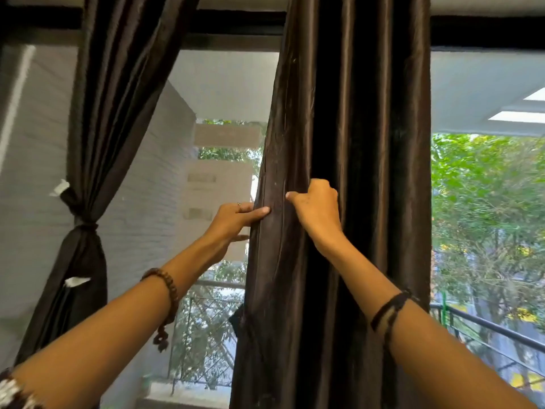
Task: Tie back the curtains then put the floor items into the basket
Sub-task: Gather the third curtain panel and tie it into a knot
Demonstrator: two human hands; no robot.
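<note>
A dark brown satin curtain (354, 128) hangs loose in long folds at the middle of the window. My left hand (236, 218) grips its left edge, thumb on the front and fingers behind the cloth. My right hand (317, 206) clutches a bunch of folds just to the right, fingers curled into the fabric. A second dark curtain (97, 119) on the left is gathered and knotted with a tie-back (79, 221) at about hand height. The floor items and the basket are out of view.
Behind the curtains is a large window with a dark frame (236, 25) along the top. Outside I see a white brick wall (147, 202), a balcony railing (486, 323) and green trees (486, 202).
</note>
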